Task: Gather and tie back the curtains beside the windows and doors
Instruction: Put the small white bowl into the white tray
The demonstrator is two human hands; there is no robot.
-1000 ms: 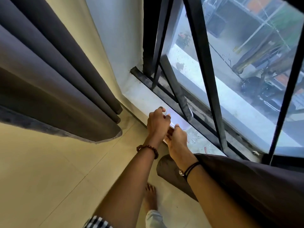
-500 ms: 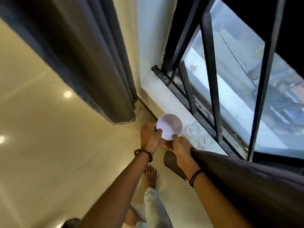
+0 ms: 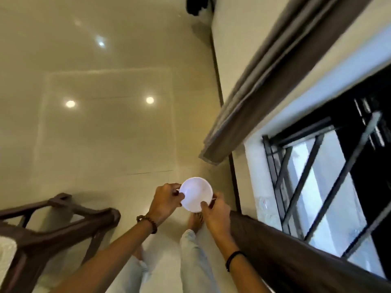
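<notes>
Holding one white bowl [image 3: 195,194]: left hand [image 3: 167,200] and right hand [image 3: 215,210], fingers closed on its rim | two curtains: one [image 3: 254,106] hanging ahead, one [image 3: 296,256] beside right arm | one barred window [image 3: 330,187] | one wooden chair [image 3: 53,231] left

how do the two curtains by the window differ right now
The far curtain hangs free with clear pleats, its hem showing above the floor. The near curtain lies beside the right hand's forearm, looks smooth, and its hem is out of view. Both are dark grey-brown and untied.
</notes>
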